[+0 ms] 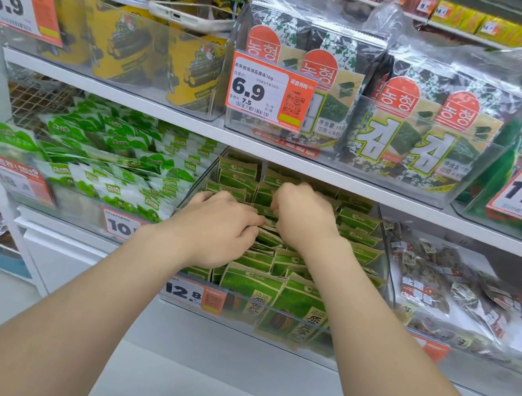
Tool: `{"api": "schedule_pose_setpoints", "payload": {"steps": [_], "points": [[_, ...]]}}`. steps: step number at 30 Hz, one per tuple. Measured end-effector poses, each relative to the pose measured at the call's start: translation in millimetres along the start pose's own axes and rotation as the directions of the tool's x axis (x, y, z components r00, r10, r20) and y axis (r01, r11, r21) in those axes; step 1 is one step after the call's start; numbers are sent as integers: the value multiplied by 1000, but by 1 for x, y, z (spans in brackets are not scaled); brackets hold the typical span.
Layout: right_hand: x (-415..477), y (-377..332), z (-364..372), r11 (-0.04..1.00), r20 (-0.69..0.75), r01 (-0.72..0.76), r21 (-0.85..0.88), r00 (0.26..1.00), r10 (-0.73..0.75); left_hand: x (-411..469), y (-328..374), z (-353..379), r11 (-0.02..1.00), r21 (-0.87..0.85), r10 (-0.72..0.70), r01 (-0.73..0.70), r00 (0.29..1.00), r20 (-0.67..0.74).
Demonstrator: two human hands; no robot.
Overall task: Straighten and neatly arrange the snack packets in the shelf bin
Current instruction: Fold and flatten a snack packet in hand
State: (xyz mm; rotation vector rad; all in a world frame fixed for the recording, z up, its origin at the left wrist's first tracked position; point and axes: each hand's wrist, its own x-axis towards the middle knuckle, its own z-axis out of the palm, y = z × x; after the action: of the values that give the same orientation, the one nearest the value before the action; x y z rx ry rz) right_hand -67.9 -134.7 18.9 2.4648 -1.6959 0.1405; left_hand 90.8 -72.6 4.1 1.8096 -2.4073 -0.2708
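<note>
A clear plastic shelf bin (270,322) on the middle shelf holds several rows of small green and tan snack packets (252,284), standing mostly upright. Both my hands reach into the bin's middle. My left hand (220,225) lies knuckles up over the packets, fingers curled down onto their top edges. My right hand (305,215) is just right of it, fingers pinched on the tops of packets near the centre. The packets under both hands are hidden. A price tag reading 12.8 (191,293) hangs on the bin's front.
To the left stands a bin of green and white packets (112,169), to the right one of dark speckled packets (437,289). The shelf above carries seaweed packs (387,115), yellow cans (124,36) and a phone (193,15) resting on a bin rim.
</note>
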Motion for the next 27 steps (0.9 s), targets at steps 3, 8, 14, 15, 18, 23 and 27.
{"api": "schedule_pose_setpoints", "payload": {"steps": [3, 8, 14, 15, 18, 23, 27], "points": [[-13, 4, -3, 1000, -79, 27, 0, 997, -27, -1, 2, 0, 1000, 6, -11, 11, 1000, 9], [-34, 16, -15, 994, -295, 106, 31, 951, -92, -1, 4, 1, 999, 15, -37, 37, 999, -5], [-64, 34, -33, 967, -667, 233, 104, 738, -106, -6, 3, -1, 998, -40, -61, 57, 993, -101], [-68, 37, -35, 965, -715, 232, 120, 695, -78, -7, 3, -3, 996, -67, -72, 62, 986, -148], [-76, 42, -44, 958, -834, 215, 190, 550, 42, -15, 9, -11, 962, -259, -174, 87, 926, -334], [-92, 38, -58, 900, -863, 269, 344, 468, 190, -30, 43, -24, 827, -557, -332, -77, 732, -594], [-106, 23, -69, 784, -820, 344, 517, 460, 339, -37, 76, -27, 580, -691, -157, -432, 773, -615]]}}
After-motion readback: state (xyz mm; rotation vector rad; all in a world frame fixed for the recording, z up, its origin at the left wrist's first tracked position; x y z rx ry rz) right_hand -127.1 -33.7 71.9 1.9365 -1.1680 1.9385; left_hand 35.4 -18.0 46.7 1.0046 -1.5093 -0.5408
